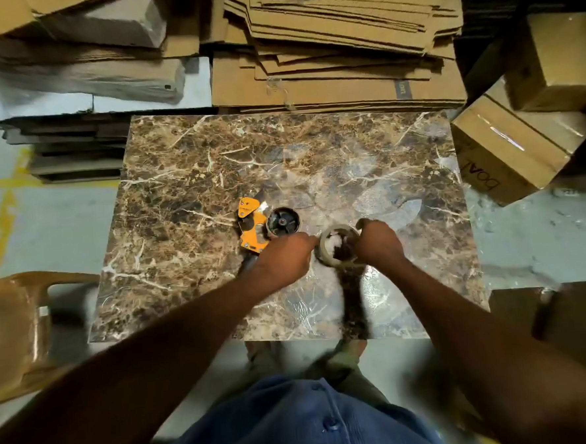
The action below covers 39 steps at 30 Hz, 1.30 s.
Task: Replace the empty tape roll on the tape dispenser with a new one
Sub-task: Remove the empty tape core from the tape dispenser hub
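1. Tape dispenser [252,226] lies flat on the marble tabletop [180,194], left of centre toward the near edge; its orange body runs near-to-far and its hub [281,222] faces up.
2. New tape roll [338,250] sits just right of the hub, tilted, its hole facing up and toward the person.
3. Right hand [378,242] is clamped on the roll.
4. Left hand [283,260], nearer the dispenser, pinches at the roll's left rim; its exact grip is unclear.

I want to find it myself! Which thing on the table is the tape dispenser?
Look at the brown marble table in the middle of the room, with flat cardboard stacked behind it. Near its front edge, just left of the person's left hand, lies the tape dispenser. It is the only bright orange thing there, with a dark round wheel beside the orange part, unlike the pale tape roll between the hands.
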Each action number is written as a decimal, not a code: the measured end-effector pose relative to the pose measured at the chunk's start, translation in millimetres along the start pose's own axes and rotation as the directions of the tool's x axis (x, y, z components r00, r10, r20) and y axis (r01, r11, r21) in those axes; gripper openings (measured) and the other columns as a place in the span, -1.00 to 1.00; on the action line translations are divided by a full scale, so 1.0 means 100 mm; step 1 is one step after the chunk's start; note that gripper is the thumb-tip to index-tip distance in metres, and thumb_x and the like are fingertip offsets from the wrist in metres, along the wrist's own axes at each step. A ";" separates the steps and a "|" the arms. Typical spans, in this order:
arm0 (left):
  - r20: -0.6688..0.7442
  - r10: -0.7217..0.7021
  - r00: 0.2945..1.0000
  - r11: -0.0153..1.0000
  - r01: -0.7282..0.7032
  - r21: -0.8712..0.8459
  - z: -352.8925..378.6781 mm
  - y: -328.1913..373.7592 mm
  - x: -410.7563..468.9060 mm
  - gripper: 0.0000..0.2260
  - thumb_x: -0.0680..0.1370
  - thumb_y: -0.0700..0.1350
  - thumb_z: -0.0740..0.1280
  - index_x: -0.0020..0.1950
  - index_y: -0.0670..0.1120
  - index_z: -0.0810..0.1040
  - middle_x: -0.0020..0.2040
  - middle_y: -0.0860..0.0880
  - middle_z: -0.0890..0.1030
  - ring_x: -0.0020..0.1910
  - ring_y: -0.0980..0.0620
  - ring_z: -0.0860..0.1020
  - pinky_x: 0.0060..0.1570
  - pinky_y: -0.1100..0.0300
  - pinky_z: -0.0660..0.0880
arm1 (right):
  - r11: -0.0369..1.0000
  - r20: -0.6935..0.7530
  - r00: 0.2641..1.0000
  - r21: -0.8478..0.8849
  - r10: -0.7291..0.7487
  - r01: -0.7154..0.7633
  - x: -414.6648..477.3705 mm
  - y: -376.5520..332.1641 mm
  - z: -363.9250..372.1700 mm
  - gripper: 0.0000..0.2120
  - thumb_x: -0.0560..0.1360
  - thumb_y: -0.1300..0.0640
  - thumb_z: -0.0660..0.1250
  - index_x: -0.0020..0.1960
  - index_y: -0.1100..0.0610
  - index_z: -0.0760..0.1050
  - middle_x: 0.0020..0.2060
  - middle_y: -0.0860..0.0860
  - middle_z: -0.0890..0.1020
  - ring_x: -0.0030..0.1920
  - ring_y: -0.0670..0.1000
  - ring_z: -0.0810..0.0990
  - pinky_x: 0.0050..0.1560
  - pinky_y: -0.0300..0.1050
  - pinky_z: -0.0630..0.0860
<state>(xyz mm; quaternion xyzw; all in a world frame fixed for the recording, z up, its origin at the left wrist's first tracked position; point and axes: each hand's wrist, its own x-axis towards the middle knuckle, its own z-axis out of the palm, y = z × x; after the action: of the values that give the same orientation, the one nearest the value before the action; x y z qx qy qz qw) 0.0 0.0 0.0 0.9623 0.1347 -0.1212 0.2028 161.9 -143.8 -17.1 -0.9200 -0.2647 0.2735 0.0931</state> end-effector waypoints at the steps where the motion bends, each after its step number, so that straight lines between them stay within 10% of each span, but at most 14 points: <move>1: 0.028 -0.040 0.999 0.999 0.040 -0.026 0.09 0.04 0.00 -0.76 0.63 -0.19 0.24 0.28 -0.09 0.54 0.12 -0.16 0.64 0.06 -0.24 0.64 -0.11 -0.04 0.54 | 0.999 0.012 1.000 0.043 0.028 -0.028 -0.02 0.01 0.05 -0.70 0.54 0.00 0.42 0.15 0.19 0.58 0.00 0.21 0.69 0.05 0.26 0.67 -0.08 0.00 0.57; 16: -0.039 -0.329 0.944 0.863 0.284 -0.419 0.57 0.22 -0.06 -0.76 0.58 -0.08 0.39 0.25 0.00 0.61 0.07 -0.09 0.73 0.06 -0.14 0.67 -0.02 0.00 0.62 | 0.973 -0.091 0.991 0.218 0.100 -0.078 -0.05 0.13 0.34 -0.70 0.59 -0.01 0.34 0.13 0.22 0.57 0.01 0.26 0.66 0.04 0.30 0.64 -0.13 -0.02 0.43; 22: -0.163 -0.357 0.920 0.886 0.278 -0.372 0.32 0.15 0.02 -0.76 0.60 -0.17 0.24 0.18 -0.10 0.64 -0.02 -0.17 0.68 -0.07 -0.20 0.64 -0.14 -0.03 0.60 | 0.976 -0.296 0.931 -0.038 -0.214 0.212 -0.02 -0.30 0.29 -0.61 0.57 -0.06 0.37 0.23 0.23 0.58 0.08 0.20 0.65 0.12 0.25 0.56 0.09 0.12 0.51; 27: -0.358 -0.405 0.841 0.905 0.312 -0.289 -0.13 -0.32 0.23 -0.76 0.63 -0.17 0.29 0.27 -0.17 0.60 0.14 -0.15 0.60 0.14 -0.12 0.56 0.11 -0.03 0.57 | 0.934 -0.160 0.953 0.211 -0.256 0.287 0.20 -0.77 0.27 -0.70 0.63 0.06 0.36 0.26 0.24 0.59 0.08 0.20 0.70 0.08 0.21 0.65 0.02 0.00 0.53; 34: -0.171 -0.444 0.880 0.893 0.418 -0.168 -0.49 -0.72 0.41 -0.65 0.58 -0.33 0.28 0.35 -0.19 0.59 0.08 -0.22 0.67 -0.03 -0.15 0.65 -0.03 -0.01 0.67 | 0.919 0.061 0.994 0.389 -0.095 0.064 0.52 -1.03 0.42 -0.62 0.65 0.06 0.34 0.41 0.19 0.52 0.17 0.25 0.69 0.16 0.23 0.66 0.08 -0.06 0.53; 39: -0.062 -0.271 0.961 0.948 0.255 -0.188 -0.26 -0.71 0.38 -0.59 0.70 -0.14 0.25 0.56 -0.11 0.41 0.35 -0.21 0.60 0.27 -0.21 0.59 0.19 -0.04 0.56 | 0.871 0.018 0.998 0.491 -0.054 0.038 0.50 -1.02 0.51 -0.68 0.66 0.02 0.33 0.33 0.17 0.60 0.11 0.20 0.73 0.01 0.12 0.68 -0.05 -0.16 0.43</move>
<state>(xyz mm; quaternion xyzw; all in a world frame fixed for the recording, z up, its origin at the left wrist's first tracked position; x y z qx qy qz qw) 18.7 81.9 -13.1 0.9180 0.2809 -0.0927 0.2642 125.2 -29.9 -49.8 -0.8556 -0.2100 0.3434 0.3255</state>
